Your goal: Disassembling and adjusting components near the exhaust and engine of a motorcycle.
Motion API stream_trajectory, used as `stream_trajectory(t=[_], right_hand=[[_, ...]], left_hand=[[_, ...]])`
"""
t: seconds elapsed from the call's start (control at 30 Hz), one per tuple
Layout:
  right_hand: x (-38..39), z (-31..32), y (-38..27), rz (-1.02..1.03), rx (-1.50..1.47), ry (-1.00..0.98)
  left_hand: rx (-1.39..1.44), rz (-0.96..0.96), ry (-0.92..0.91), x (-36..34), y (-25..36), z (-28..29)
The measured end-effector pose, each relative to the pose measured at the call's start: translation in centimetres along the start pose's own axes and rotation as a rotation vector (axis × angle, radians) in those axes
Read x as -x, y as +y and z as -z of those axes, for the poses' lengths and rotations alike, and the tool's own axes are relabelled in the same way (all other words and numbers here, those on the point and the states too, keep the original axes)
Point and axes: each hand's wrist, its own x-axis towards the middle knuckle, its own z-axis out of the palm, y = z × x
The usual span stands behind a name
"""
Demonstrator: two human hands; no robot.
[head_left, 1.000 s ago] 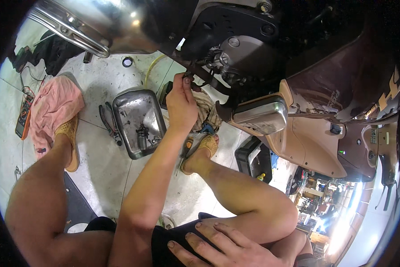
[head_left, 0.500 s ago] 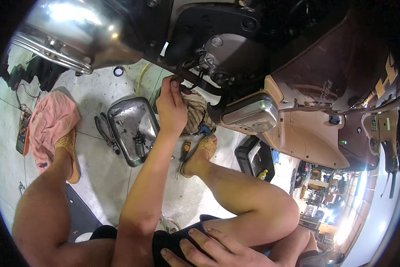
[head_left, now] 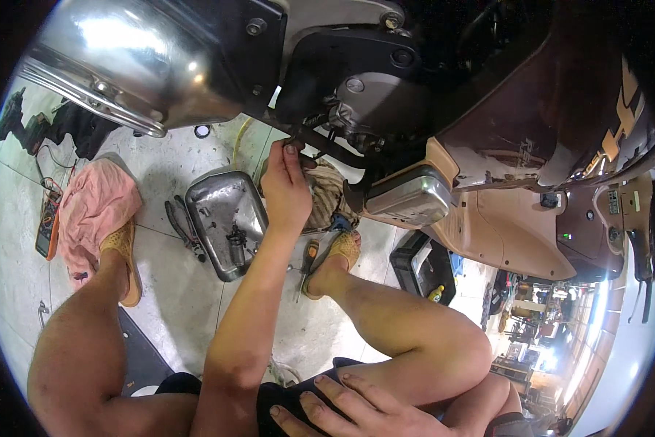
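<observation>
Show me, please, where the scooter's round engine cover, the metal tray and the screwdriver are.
Round engine cover [head_left: 375,103], head view: on its grey face.
Metal tray [head_left: 229,196], head view: on a bare part of its floor.
Screwdriver [head_left: 312,251], head view: on its handle.

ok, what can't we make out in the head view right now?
Head view: what, if anything, the left hand grips; its fingers and the shadow under the engine hide it.
Head view: part of the right hand, cut off by the lower edge.
Head view: the striped cloth, partly behind the left hand.
Head view: loose bits in the metal tray, too small to identify.
</observation>
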Motion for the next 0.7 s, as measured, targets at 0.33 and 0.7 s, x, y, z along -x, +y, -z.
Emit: stream_trajectory(t=[0.33,0.7], right_hand=[[-0.12,0.23,-0.15,0.006,0.023,-0.011],[-0.19,0.26,-0.34,0.006,0.027,-0.014]], left_hand=[[-0.083,0.003,-0.015,0.15,0.32,0.04],[-0.031,-0.004,-0.026,0.25,-0.11,-0.04]])
